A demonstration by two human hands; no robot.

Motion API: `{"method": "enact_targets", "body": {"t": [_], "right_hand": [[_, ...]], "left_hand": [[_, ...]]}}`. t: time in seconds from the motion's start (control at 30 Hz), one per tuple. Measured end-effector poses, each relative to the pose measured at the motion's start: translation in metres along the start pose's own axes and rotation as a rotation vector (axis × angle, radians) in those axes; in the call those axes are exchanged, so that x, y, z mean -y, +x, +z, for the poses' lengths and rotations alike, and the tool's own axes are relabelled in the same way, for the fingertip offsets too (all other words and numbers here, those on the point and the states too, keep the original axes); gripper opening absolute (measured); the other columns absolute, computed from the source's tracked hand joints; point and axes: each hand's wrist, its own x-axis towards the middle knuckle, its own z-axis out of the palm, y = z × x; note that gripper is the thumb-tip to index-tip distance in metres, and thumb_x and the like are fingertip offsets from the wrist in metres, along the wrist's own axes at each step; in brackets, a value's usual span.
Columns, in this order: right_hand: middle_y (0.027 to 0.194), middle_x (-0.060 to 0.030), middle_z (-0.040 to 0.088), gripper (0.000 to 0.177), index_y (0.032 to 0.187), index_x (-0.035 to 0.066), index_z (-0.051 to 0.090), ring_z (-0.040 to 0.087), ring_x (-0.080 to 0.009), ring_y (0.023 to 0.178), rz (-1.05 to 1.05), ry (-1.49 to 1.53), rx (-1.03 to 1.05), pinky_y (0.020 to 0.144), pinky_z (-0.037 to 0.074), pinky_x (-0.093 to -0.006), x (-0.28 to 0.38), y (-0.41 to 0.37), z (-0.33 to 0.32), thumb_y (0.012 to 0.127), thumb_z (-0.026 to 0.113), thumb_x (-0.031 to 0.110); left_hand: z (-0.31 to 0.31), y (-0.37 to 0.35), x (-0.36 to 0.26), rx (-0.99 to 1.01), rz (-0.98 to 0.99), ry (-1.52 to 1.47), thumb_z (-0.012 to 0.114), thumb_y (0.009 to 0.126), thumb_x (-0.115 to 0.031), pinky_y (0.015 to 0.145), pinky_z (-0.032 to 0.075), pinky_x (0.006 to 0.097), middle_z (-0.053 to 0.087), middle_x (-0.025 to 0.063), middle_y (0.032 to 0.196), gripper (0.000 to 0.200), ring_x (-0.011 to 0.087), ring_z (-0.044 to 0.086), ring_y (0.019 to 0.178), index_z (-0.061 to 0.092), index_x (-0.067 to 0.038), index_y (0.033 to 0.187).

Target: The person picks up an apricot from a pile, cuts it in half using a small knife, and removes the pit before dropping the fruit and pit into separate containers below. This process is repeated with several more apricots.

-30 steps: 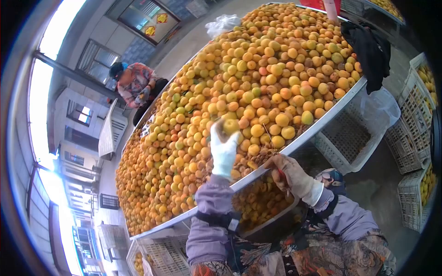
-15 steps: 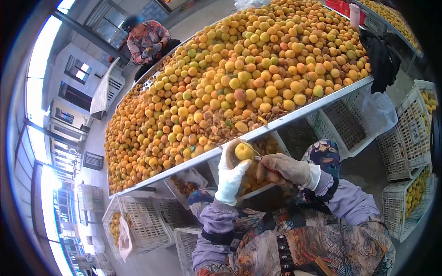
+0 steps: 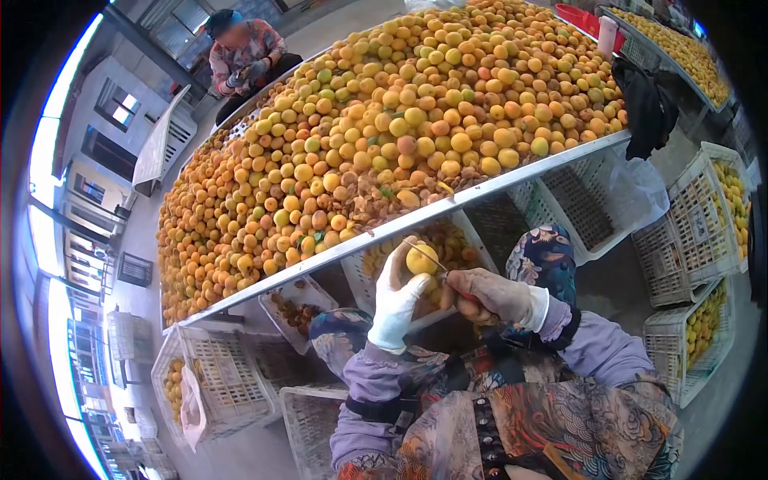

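Note:
My left hand, in a white glove, is closed round a yellow apricot just below the table's front edge. My right hand, in a stained glove, grips a small knife with a reddish handle; its thin blade lies across the apricot. Beneath both hands stands a crate with orange fruit pieces in it. A large heap of apricots covers the table beyond my hands.
Another person sits at the table's far left side. White crates stand at the left and right, some with fruit. A black cloth hangs from the table's right corner. A tray holds brown scraps.
The whole view has shifted, so the table and crates appear further left. The knife blade now lies across the apricot's face. Both hands keep their hold.

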Motion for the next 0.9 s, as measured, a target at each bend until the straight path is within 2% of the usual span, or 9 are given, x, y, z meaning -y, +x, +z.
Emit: {"method": "enact_targets", "body": {"t": [0.17,0.4,0.53,0.7,0.9], "right_hand": [[0.049,0.002,0.039,0.053,0.09,0.005,0.057,0.03,-0.0071,0.037,0.023,0.0,-0.013,0.034,0.024,-0.0234,-0.002,0.001,0.006,0.094,0.039,0.054],[0.047,0.0019,0.038,0.052,0.09,0.005,0.057,0.029,-0.0071,0.035,0.075,0.046,-0.003,0.032,0.023,-0.0236,-0.007,0.005,0.011,0.095,0.039,0.053],[0.047,0.002,0.038,0.051,0.091,0.004,0.057,0.03,-0.0072,0.035,0.121,0.065,-0.008,0.032,0.023,-0.0236,-0.005,0.005,0.013,0.095,0.039,0.052],[0.047,0.0018,0.039,0.049,0.089,0.004,0.058,0.032,-0.0077,0.035,0.066,0.109,-0.015,0.032,0.024,-0.0223,-0.023,0.014,0.013,0.096,0.039,0.049],[0.05,0.0026,0.04,0.048,0.089,0.005,0.058,0.034,-0.0072,0.039,-0.02,0.021,-0.126,0.036,0.026,-0.0215,-0.05,0.021,0.015,0.098,0.036,0.047]], "left_hand": [[-0.005,-0.004,0.007,-0.049,0.098,0.063,0.069,0.078,-0.008,0.1,0.038,0.0316,0.047,0.0102,0.129,0.065,0.0193,0.048,0.117,0.038,0.002,0.134],[-0.013,-0.007,0.01,-0.039,0.072,0.048,0.07,0.077,-0.008,0.099,0.039,0.0308,0.047,0.0099,0.128,0.064,0.0187,0.048,0.116,0.039,0.002,0.133],[-0.009,-0.01,0.004,-0.061,0.093,0.017,0.07,0.077,-0.005,0.098,0.041,0.0317,0.047,0.0114,0.127,0.068,0.0205,0.05,0.115,0.035,0.001,0.135],[-0.003,-0.013,-0.003,-0.109,0.151,-0.021,0.07,0.077,-0.003,0.098,0.042,0.0337,0.046,0.0152,0.127,0.074,0.0233,0.05,0.116,0.029,0.001,0.138],[-0.005,-0.016,0.015,-0.173,0.066,-0.016,0.066,0.08,-0.003,0.099,0.04,0.0331,0.046,0.0161,0.129,0.067,0.0228,0.049,0.117,0.031,0.002,0.137]]}}
